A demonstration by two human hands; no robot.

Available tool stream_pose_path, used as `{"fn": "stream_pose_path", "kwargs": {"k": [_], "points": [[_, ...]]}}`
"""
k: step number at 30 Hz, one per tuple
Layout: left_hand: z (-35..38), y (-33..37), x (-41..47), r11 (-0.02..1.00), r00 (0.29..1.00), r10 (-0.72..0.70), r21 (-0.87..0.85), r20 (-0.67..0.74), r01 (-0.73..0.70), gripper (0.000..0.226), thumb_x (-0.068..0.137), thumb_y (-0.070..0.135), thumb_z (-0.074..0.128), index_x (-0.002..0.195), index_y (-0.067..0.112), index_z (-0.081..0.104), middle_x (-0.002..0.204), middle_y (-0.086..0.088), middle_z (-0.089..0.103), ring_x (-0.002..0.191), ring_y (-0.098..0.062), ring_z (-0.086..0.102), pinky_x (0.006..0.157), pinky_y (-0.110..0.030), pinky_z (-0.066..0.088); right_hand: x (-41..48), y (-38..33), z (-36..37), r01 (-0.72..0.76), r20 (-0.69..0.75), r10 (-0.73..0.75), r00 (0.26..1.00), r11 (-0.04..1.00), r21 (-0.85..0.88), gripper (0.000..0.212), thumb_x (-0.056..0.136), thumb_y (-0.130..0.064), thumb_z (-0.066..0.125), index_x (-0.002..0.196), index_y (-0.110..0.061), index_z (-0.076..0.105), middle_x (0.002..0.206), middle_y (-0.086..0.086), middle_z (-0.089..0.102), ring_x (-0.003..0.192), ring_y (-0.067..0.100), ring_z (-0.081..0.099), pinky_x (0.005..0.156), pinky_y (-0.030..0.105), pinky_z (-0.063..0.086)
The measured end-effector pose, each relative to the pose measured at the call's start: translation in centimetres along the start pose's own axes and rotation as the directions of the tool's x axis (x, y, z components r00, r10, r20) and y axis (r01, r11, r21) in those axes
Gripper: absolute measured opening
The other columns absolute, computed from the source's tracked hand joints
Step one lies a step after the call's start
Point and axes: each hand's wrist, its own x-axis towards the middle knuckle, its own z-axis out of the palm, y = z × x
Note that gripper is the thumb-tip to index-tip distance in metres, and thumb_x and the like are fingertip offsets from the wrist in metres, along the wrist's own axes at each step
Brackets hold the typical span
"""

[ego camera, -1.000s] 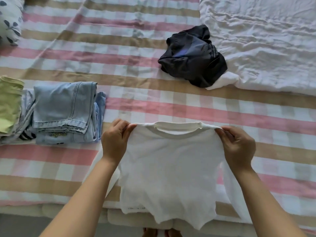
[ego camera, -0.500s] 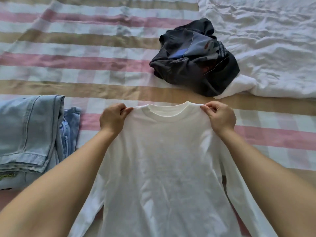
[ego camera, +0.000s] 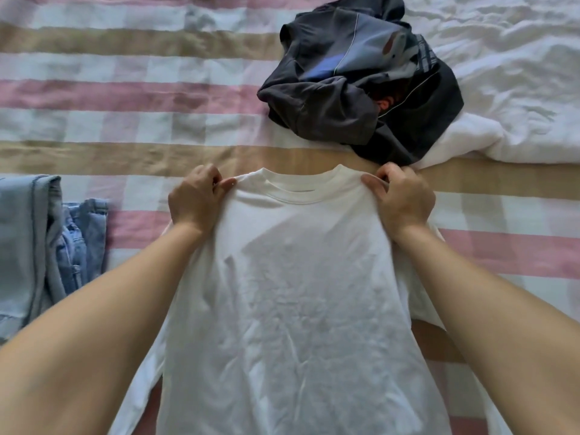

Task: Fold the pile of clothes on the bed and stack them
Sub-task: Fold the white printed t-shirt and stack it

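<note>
— Where's the white shirt [ego camera: 292,293]?
— Flat on the striped bed [ego camera: 125,127], soft and faintly creased. The left hand [ego camera: 196,202] and right hand [ego camera: 401,199] each have a grip pinching a shoulder beside the ribbed collar.
— Changed?
— The collar is nearer the crumpled dark garment [ego camera: 354,98].

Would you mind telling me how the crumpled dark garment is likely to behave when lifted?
The dark garment is probably floppy: it lies in loose, sagging folds. Its thin, faintly shiny fabric suggests it is light and perhaps slippery, so it may unfurl and dangle when lifted.

Left hand [ego camera: 195,200], right hand [ego camera: 403,200]: likely pinches.
</note>
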Motion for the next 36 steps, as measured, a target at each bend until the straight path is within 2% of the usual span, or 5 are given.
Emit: {"fn": "stream_pose_path", "kwargs": {"k": [7,12,21,31,36], "points": [[-1.5,2.0,-0.7,0.999,0.999,-0.034,0.016,-0.025,0.035,0.028,0.085,0.036,0.062,0.098,0.01,0.061,0.107,-0.012,0.055,0.108,-0.032,0.045,0.083,-0.041,0.036,0.1,-0.7,-1.8,-0.019,0.163,0.024,0.986,0.999,-0.028,0.037,0.091,-0.046,0.047,0.1,-0.013,0.059,0.104,0.014,0.059,0.103,0.032,0.048,0.069,0.037,0.039],[-3.0,8.9,-4.7,0.939,0.984,0.179,-0.298,-0.007,-0.173,0.007,0.085,0.008,0.06,0.088,0.002,0.062,0.088,-0.011,0.06,0.083,-0.029,0.055,0.073,-0.028,0.041,-4.2,2.0,-7.1,-0.067,0.097,0.054,0.994,0.989,0.13,0.026,0.092,-0.031,0.053,0.107,-0.013,0.064,0.107,0.009,0.061,0.099,0.028,0.051,0.076,0.036,0.041],[1.9,24.3,-12.7,0.766,0.737,0.605,-0.472,0.301,-0.436,0.015,0.087,0.003,0.058,0.097,0.004,0.069,0.098,-0.012,0.064,0.089,-0.026,0.059,0.077,-0.036,0.049,-17.8,12.3,-14.1,-0.461,0.198,0.426,0.883,0.869,0.181,0.009,0.087,-0.017,0.062,0.091,-0.012,0.068,0.09,0.003,0.066,0.088,0.024,0.057,0.07,0.031,0.042],[6.7,28.4,-11.4,0.756,0.663,0.633,-0.136,0.4,-0.64,0.02,0.087,0.016,0.057,0.103,0.024,0.066,0.118,-0.004,0.054,0.114,-0.028,0.037,0.093,-0.039,0.024,-27.8,15.7,-15.2,-0.637,0.271,0.655,0.705,0.754,-0.163,0.03,0.076,-0.047,0.069,0.087,-0.02,0.065,0.095,-0.002,0.055,0.095,0.02,0.048,0.07,0.028,0.037],[6.7,29.5,-9.5,0.627,0.511,0.633,0.002,0.582,-0.779,0.021,0.087,0.032,0.059,0.102,0.018,0.061,0.119,-0.004,0.049,0.115,-0.024,0.034,0.091,-0.036,0.018,-27.4,17.5,-16.5,-0.712,0.276,0.656,0.702,0.659,0.244,0.019,0.084,-0.031,0.065,0.078,-0.014,0.059,0.077,-0.002,0.059,0.078,0.02,0.056,0.061,0.029,0.039]]}}
